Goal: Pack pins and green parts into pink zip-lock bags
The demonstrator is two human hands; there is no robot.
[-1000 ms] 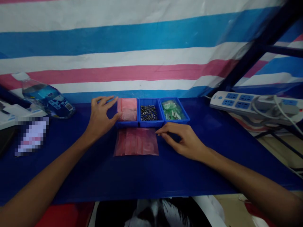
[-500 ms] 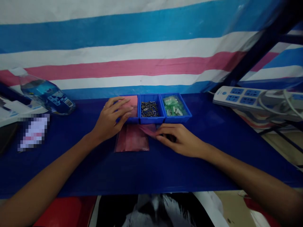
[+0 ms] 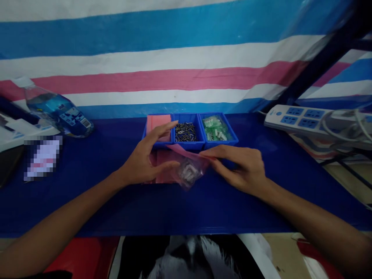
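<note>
My right hand (image 3: 245,167) pinches the edge of a small clear pink plastic bag (image 3: 190,173). Pale, shiny small pieces show inside this bag. My left hand (image 3: 141,157) is open, fingers apart, with its thumb by the bag's left side; whether the thumb touches it I cannot tell. Flat pink bags (image 3: 166,170) lie on the table under and beside the held bag. Behind the hands, joined blue bins hold pink bags (image 3: 154,123), dark metal screws (image 3: 186,132), and green bags with pale pieces (image 3: 216,130).
A plastic bottle (image 3: 65,112) with a blue label lies tilted at the back left. White power strips stand on the left (image 3: 26,131) and right (image 3: 302,118), the right one with cables. A striped sheet (image 3: 174,83) hangs behind the blue table (image 3: 186,217).
The small bag with pale pieces has come into view, raised by my right hand. My left hand has moved right and down from the pink bags' bin toward it. The view has shifted slightly.
</note>
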